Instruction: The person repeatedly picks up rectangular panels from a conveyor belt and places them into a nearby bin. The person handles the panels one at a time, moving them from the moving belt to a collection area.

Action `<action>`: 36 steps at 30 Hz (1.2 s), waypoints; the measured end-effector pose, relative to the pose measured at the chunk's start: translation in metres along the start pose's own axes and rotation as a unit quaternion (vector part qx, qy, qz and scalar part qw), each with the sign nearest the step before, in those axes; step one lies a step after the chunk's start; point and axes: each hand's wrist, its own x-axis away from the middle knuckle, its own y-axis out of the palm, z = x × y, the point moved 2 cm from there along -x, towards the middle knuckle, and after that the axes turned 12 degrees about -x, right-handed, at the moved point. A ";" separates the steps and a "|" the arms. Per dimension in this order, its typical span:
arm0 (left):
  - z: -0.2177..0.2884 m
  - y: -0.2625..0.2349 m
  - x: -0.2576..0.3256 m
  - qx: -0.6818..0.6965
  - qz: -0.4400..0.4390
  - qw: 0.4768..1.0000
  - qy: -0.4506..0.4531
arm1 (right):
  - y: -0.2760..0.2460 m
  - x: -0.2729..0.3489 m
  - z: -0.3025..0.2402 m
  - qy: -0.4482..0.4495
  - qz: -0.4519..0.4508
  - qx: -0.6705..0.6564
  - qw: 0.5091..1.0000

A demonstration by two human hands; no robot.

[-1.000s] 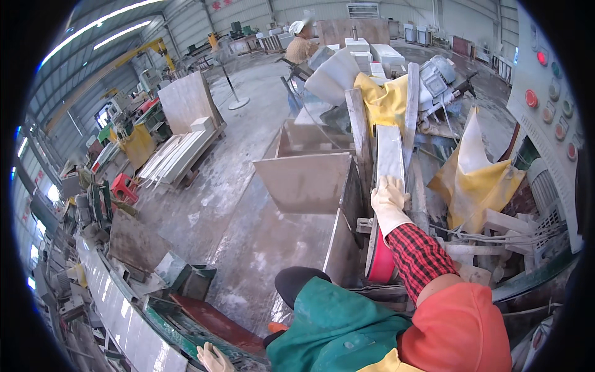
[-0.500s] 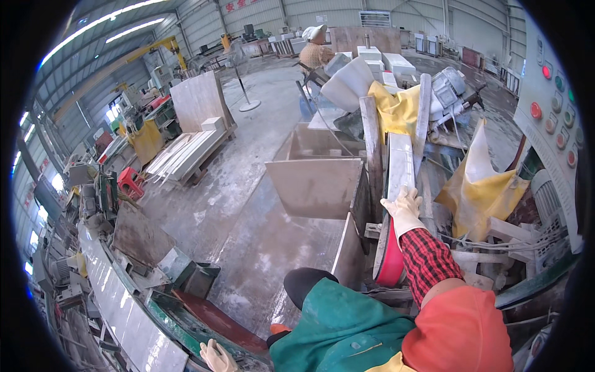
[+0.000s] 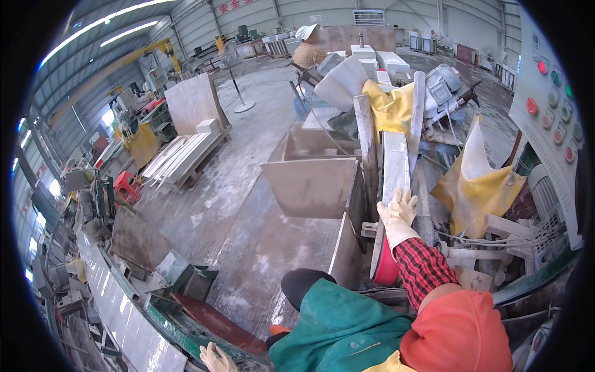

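My right hand (image 3: 398,216), in a cream rubber glove, lies on the near part of a long pale strip (image 3: 395,158) with its fingers spread. It presses or rests on the strip without gripping it. Beneath the hand runs a narrow machine track with a red belt (image 3: 387,263) showing at its near end. Low at the lower edge, my left hand (image 3: 217,358), gloved alike, is partly cut off; its visible fingers are stretched and hold nothing. Nearest to it is a long wet grey metal surface (image 3: 124,304) with a green edge.
A control panel (image 3: 555,118) with coloured buttons stands at right. A yellow sheet (image 3: 392,105) hangs over the track's far end, between upright boards. Left of the track are brown slab-walled bins (image 3: 310,186). A person (image 3: 306,54) in a pale cap is farther back.
My right hand has drawn slightly nearer along the strip, and its fingers are more spread. The view has shifted a little. My left hand stays almost where it was.
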 end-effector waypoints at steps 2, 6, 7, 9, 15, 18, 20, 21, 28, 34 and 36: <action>0.000 0.000 0.000 -0.006 -0.006 1.000 -0.005 | -0.003 0.003 -0.001 -0.002 -0.003 0.003 1.000; 0.009 -0.009 0.001 -0.003 -0.020 1.000 -0.013 | -0.003 0.006 0.004 -0.013 0.024 -0.010 1.000; 0.010 -0.009 0.001 -0.003 -0.027 1.000 -0.014 | 0.000 0.006 0.006 -0.019 0.034 -0.020 0.999; 0.012 -0.013 0.001 0.004 -0.034 0.999 -0.013 | -0.001 0.008 0.006 -0.021 0.040 -0.030 0.999; 0.003 -0.004 0.001 0.015 -0.017 1.000 -0.010 | -0.024 0.013 -0.010 0.051 -0.073 -0.031 0.996; 0.000 -0.002 0.002 0.020 -0.006 1.000 -0.013 | -0.031 0.013 -0.013 0.070 -0.111 -0.017 0.991; 0.001 -0.002 0.003 0.027 -0.002 1.000 -0.015 | -0.033 0.012 -0.016 0.077 -0.105 -0.004 0.991; 0.005 -0.006 0.002 0.031 -0.006 0.999 -0.014 | -0.034 0.012 -0.015 0.083 -0.101 0.005 0.991; 0.003 -0.003 0.002 0.032 -0.004 0.999 -0.010 | -0.028 0.020 -0.003 0.053 -0.087 -0.039 0.994; -0.007 0.013 0.004 0.093 0.140 0.986 -0.010 | -0.042 0.038 -0.010 0.071 -0.113 -0.057 0.989; 0.000 0.004 0.005 0.088 0.136 0.986 -0.028 | -0.052 0.035 -0.007 0.058 -0.118 -0.084 0.988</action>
